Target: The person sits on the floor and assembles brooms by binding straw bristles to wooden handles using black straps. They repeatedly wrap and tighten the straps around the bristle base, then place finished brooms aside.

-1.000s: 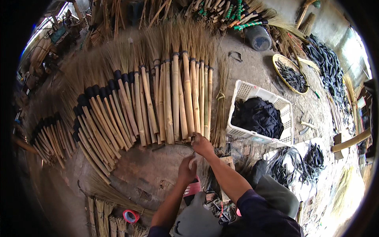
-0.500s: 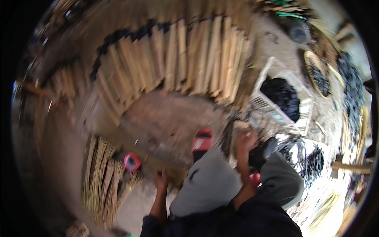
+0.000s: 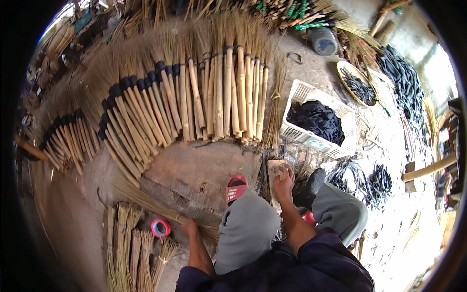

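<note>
My left hand (image 3: 191,228) is closed round a long bundle of broom straw (image 3: 148,200), which slants from the far left toward my left knee. The bundle's shorter end (image 3: 210,232) pokes out between the hand and my grey trouser leg. My right hand (image 3: 284,185) is on a small wooden block (image 3: 276,169) between my feet, its fingers bent over the upper part. Whatever lies under those fingers is hidden. Left of my left hand, a red-rimmed roll of tape (image 3: 161,228) lies beside several tied straw bundles (image 3: 127,243).
Rows of brooms with bamboo handles (image 3: 226,92) fan out ahead. A white crate (image 3: 297,132) of black strips stands ahead right, with a round basket (image 3: 351,65) beyond it. More black strips (image 3: 379,184) lie at the right. A red sandal (image 3: 236,189) is on my left foot.
The view has swung and sharpened, so the scene sits further left in it. My left hand remains at the straw bundle and my right hand at the wooden block.
</note>
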A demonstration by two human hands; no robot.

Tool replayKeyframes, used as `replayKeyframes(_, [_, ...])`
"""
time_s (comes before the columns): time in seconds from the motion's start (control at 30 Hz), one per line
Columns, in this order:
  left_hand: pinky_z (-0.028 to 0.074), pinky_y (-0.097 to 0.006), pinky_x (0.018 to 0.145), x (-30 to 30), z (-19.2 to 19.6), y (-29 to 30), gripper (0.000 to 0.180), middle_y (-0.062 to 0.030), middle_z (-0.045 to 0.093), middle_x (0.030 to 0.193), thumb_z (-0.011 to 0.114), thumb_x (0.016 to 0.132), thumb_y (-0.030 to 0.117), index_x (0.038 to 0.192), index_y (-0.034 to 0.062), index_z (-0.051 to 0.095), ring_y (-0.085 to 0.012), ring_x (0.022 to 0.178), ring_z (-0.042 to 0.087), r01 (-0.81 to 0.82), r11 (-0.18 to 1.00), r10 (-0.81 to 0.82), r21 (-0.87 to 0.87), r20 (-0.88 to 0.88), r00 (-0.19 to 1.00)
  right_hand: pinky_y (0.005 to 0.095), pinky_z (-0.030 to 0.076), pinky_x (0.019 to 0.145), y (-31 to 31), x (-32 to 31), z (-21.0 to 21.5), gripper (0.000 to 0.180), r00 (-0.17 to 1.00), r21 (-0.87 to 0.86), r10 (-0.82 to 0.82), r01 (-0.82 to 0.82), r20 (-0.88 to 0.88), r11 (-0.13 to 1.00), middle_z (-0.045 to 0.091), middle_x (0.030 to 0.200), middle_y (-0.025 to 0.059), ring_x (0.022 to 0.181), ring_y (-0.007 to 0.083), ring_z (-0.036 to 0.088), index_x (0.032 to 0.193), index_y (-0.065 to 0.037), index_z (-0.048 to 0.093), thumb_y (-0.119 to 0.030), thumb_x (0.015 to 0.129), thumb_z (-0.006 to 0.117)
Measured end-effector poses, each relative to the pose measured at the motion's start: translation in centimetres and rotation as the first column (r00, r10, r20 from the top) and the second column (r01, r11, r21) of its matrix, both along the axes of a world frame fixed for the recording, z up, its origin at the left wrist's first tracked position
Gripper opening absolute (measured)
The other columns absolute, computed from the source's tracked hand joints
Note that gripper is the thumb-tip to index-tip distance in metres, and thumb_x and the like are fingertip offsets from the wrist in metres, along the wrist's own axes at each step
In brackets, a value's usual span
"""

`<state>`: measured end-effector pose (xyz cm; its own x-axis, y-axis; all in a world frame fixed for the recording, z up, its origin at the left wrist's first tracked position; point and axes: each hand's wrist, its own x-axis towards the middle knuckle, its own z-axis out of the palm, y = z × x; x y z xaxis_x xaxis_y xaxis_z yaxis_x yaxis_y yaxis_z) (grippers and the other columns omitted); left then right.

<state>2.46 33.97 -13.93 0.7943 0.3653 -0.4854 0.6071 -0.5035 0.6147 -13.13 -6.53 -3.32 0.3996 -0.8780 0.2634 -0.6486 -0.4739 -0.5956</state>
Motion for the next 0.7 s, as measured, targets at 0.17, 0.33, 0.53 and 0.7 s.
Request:
replayKeyframes(0.17, [0.057,-0.044,0.074,-2.7,4.2,-1.4,0.053,-0.0148,0.069,0.098,0.071,0.089,0.015,0.135,0.0001,0.049,-0.0303,0.077,0.069,-0.079,0.763,0.293,-0.642,0.235,0.927,0.0456,0.042,0.110,2.0,4.0,3.3,0.039,0.958,0.101,0.214,-0.236,0.190,0.966,0.063,0.135,0.0187,0.130,0.0373,0.055,0.124,-0.008,0.067,-0.011,0.085,0.066])
replayKeyframes(0.33, [0.058,-0.036,0.067,0.3,14.8,-6.0,0.038,-0.0106,0.067,0.094,0.070,0.094,0.018,0.124,0.0038,0.051,-0.0210,0.075,0.068,0.164,0.702,0.166,-0.693,0.383,0.909,0.0399,0.045,0.108,6.1,10.3,7.1,0.047,0.599,0.549,0.736,-0.748,0.316,0.373,0.066,0.131,0.0179,0.125,0.0328,0.061,0.137,-0.006,0.061,-0.030,0.096,0.063])
replayKeyframes(0.53, [0.060,-0.039,0.076,11.0,25.0,-16.0,0.030,-0.0113,0.068,0.093,0.067,0.097,0.015,0.121,0.0017,0.054,-0.0237,0.078,0.069,0.460,0.308,-0.020,-0.833,0.478,0.878,0.0374,0.050,0.099,9.4,15.0,11.4,0.053,0.451,0.557,0.718,-0.823,0.530,0.106,0.068,0.122,0.0194,0.117,0.0293,0.065,0.136,-0.003,0.056,-0.044,0.103,0.058])
replayKeyframes(0.7, [0.060,-0.039,0.078,12.7,24.0,-23.4,0.033,-0.0146,0.072,0.101,0.070,0.096,0.019,0.119,-0.0011,0.058,-0.0253,0.086,0.072,0.361,0.237,-0.249,-0.902,0.303,0.920,0.0384,0.050,0.094,7.0,15.6,8.7,0.049,0.681,0.612,0.509,-0.719,0.526,0.330,0.067,0.116,0.0169,0.110,0.0231,0.063,0.128,0.003,0.057,-0.039,0.103,0.060])
